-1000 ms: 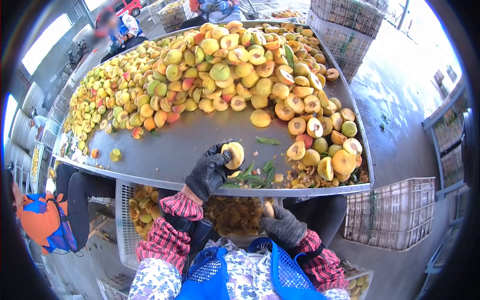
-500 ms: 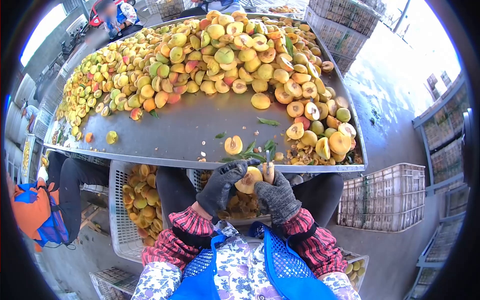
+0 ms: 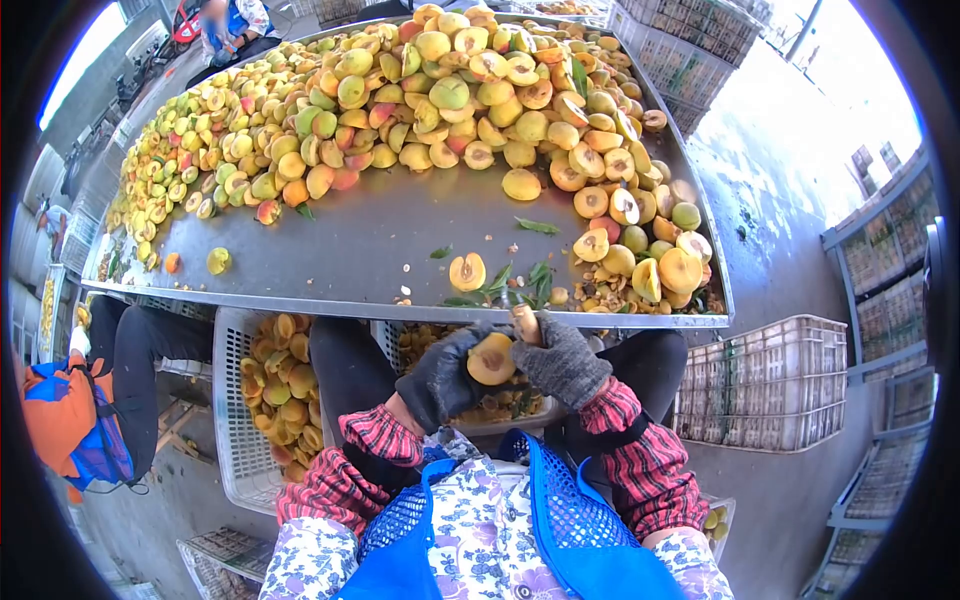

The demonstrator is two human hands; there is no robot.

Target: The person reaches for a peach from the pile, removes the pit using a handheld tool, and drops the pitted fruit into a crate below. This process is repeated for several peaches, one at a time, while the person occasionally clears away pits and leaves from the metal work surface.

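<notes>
Just in front of the table's near edge, my left hand (image 3: 445,378), in a dark glove, is closed around a halved yellow peach (image 3: 492,359). Its cut face is turned up, with a brown centre. My right hand (image 3: 563,365), in a grey glove, grips a small wooden-handled tool (image 3: 525,324) pointing away from me; its metal end is thin and blurred. The tool is at the upper right of the peach half. Another peach half (image 3: 467,272) lies cut side up on the metal table (image 3: 390,240), beside green leaves (image 3: 540,280).
A large heap of halved peaches (image 3: 430,100) covers the table's far and right parts. Below stand a white crate of peach halves (image 3: 240,440) and a container (image 3: 520,412) between my knees. A crate (image 3: 760,385) stands at right. Co-workers sit at left (image 3: 75,410) and far left (image 3: 235,35).
The tool has drawn back from the peach half and tilts left. My left hand has lowered slightly with the peach half, whose cut face now shows more fully.
</notes>
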